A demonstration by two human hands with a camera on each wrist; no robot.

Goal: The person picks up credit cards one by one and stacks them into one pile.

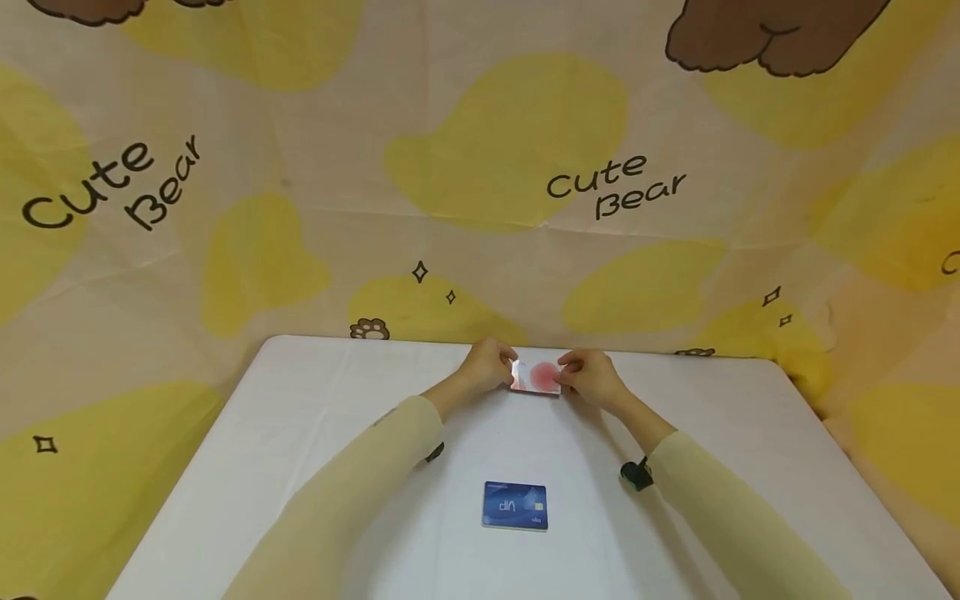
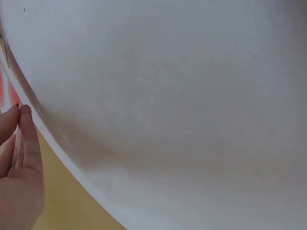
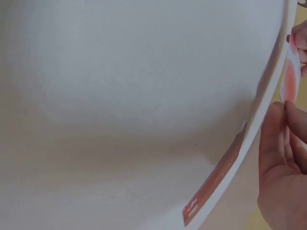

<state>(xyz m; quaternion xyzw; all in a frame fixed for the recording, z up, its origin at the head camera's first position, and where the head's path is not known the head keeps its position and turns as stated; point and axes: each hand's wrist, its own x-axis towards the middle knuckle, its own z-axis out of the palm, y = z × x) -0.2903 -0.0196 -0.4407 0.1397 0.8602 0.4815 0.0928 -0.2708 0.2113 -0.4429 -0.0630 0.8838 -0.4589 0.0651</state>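
Observation:
Near the far edge of the table, my left hand (image 1: 489, 365) pinches the left side of a small white card with a pink circle (image 1: 534, 377). On its other side, the thumb and fingers of my right hand (image 1: 591, 377) pinch the card's right edge. Glare brightens its upper left corner. The left wrist view has the left hand (image 2: 21, 163) at its border, with only a sliver of the card showing. In the right wrist view the card (image 3: 289, 82) spans both hands, seen at a slant. A red card (image 3: 213, 177) lies on the table by its edge there.
A blue card marked VIP (image 1: 514, 506) lies upside down on the white table (image 1: 360, 533), nearer to me between the forearms. Behind the table hangs a yellow-patterned cloth (image 1: 480, 150) with Cute Bear lettering.

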